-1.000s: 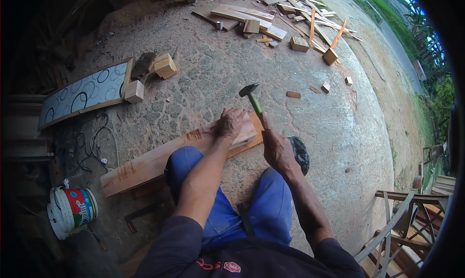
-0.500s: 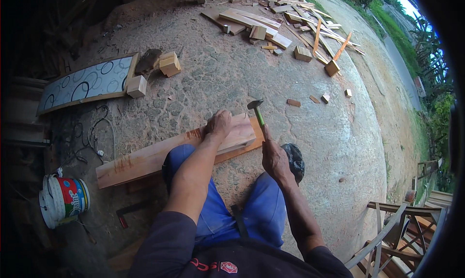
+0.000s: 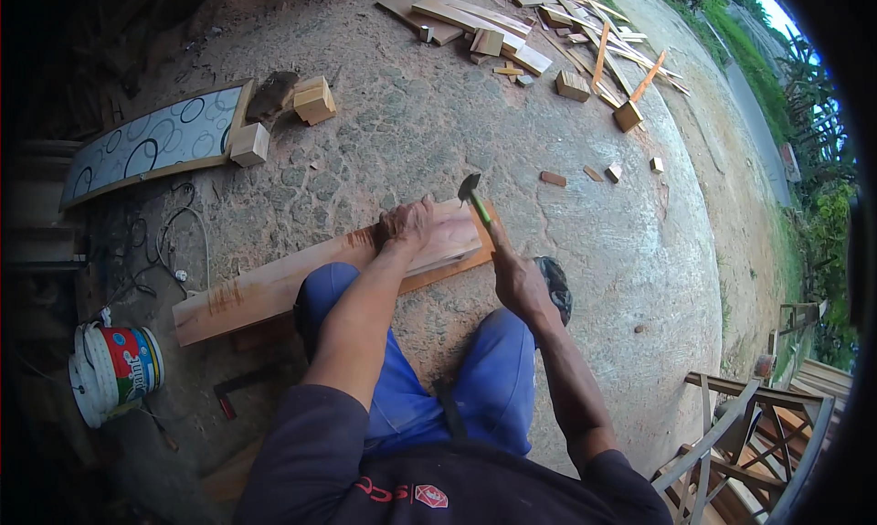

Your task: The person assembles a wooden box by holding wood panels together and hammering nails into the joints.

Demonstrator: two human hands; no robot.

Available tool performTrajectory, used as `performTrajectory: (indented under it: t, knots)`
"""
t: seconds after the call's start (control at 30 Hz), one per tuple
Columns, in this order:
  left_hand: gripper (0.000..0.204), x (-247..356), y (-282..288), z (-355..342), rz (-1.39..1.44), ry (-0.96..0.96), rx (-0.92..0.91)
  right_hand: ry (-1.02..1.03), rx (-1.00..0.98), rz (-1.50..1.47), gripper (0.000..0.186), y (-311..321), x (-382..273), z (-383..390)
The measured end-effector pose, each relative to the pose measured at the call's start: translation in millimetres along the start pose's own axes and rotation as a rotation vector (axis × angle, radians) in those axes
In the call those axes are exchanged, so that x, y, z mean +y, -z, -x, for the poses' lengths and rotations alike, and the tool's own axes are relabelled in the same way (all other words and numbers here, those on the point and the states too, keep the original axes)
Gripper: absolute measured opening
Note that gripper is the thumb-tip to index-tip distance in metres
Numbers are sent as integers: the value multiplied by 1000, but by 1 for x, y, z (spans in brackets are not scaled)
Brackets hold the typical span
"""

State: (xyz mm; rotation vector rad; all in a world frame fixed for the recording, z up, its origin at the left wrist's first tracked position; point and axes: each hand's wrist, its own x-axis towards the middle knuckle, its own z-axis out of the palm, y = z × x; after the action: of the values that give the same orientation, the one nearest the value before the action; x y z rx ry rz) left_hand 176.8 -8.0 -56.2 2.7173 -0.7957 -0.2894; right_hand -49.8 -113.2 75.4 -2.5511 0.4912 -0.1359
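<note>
A person in blue trousers [image 3: 498,365] bends over a pale wooden beam [image 3: 283,278] on a rough concrete floor [image 3: 375,123], hammer [image 3: 481,212] at the ready.

Lettering shows in two places. A white bucket [image 3: 94,379], tipped toward its side at the person's left, wears a band of red, green, blue and yellow with pale characters. The dark shirt [image 3: 493,488] carries red characters next to a small red-and-white emblem.

The beam lies in front of the person's left knee and reaches to the middle of the scene. Its long axis runs aslant: the left end sits closer to the bucket, while the right end points forward and away to the right. Brown stains mark its upper face. An orange-brown board [image 3: 454,269] shows under its right end.

The left hand [image 3: 408,225] rests on the beam at its far edge; I cannot tell whether the hidden fingers grip the wood. The right hand [image 3: 519,283] is clenched around the hammer's handle. The tool's head points forward, just beside the beam's right end; whether it touches is unclear from here.

Beyond, offcuts [image 3: 516,45] lie heaped near a dirt track [image 3: 694,95].
</note>
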Motion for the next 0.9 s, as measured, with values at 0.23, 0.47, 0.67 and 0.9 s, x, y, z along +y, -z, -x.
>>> performTrajectory:
  t: [0.23,0.47,0.67,0.9]
  knots:
    - [35,-48,-20,3,-241,-128,177,291,605,-448,55,84,-79,-7]
    - [31,-4,-17,-2,-71,-53,60,6,18,-2,68,-34,27,12]
    - [53,-15,8,3,-42,4,137,-108,126,-310,60,-45,14,1]
    - [65,-27,3,-9,-120,20,-30,-385,-32,-533,50,-77,37,-107]
